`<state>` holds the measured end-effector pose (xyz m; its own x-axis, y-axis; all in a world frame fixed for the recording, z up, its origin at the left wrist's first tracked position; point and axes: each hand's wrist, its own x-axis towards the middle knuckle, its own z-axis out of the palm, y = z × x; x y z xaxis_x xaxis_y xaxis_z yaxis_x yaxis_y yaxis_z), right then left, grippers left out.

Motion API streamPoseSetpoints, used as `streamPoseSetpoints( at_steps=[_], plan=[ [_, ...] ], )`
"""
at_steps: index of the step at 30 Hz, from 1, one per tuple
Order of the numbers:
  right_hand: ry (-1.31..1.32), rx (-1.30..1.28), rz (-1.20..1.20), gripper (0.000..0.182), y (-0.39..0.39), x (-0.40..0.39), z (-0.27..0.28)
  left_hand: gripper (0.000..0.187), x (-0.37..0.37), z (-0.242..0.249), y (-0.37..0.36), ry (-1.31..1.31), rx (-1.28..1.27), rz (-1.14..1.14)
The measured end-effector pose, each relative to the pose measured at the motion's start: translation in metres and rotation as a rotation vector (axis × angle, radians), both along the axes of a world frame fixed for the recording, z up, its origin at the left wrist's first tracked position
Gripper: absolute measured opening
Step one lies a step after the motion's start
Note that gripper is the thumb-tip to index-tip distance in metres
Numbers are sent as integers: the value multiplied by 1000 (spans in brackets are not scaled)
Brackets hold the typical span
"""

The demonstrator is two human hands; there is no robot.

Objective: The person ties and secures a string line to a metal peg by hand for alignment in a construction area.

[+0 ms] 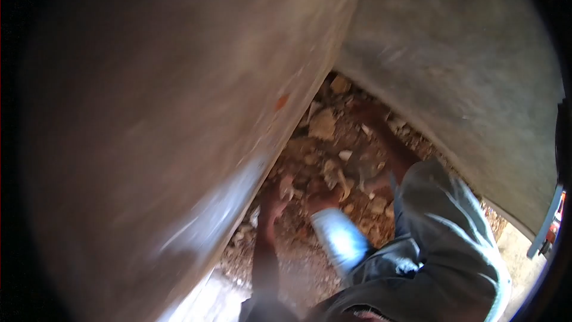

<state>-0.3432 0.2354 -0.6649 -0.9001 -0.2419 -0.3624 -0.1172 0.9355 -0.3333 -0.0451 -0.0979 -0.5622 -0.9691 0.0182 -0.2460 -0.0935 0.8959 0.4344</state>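
My left hand [275, 195] reaches down at the left, low over the rubble [310, 158] beside the brown wall. Motion smears its fingers, so their pose and anything in them cannot be made out. Farther up, my right hand [364, 110] extends from a grey sleeve [429, 191] into the dark corner, among stones near the other wall. Its fingers blend into the dirt, and I cannot see whether they hold anything. A pale, chunky stone [322, 124] lies just left of my right hand. A small whitish piece [345, 155] sits between the two arms.
A smooth brown wall [161, 101] fills the left, and a grey wall [459, 77] rises at the right; they meet above the rubble. Below are my bare foot [325, 198] and a brightly lit trouser leg [342, 238]. A red object [554, 223] shows at the right edge.
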Motion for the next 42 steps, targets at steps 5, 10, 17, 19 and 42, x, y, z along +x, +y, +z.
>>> streamPoseSetpoints(
  at_steps=[5,10,17,19,42],
  plan=[
    [-287,-214,99,31,-17,-32,-11,47,-21,-86,-1,-547,-71,106],
    [-362,-159,310,27,-2,-46,-121,58,-34,-206,4,-443,-60,-145],
    [-433,-217,552,29,25,-4,-288,63,-88,-349,45,-508,684,145],
    [-450,-354,570,30,-8,4,-229,65,-110,-355,52,-551,962,247],
    [-397,-970,289,34,-4,-20,-99,28,-202,-163,76,-215,568,-137]
  ],
)
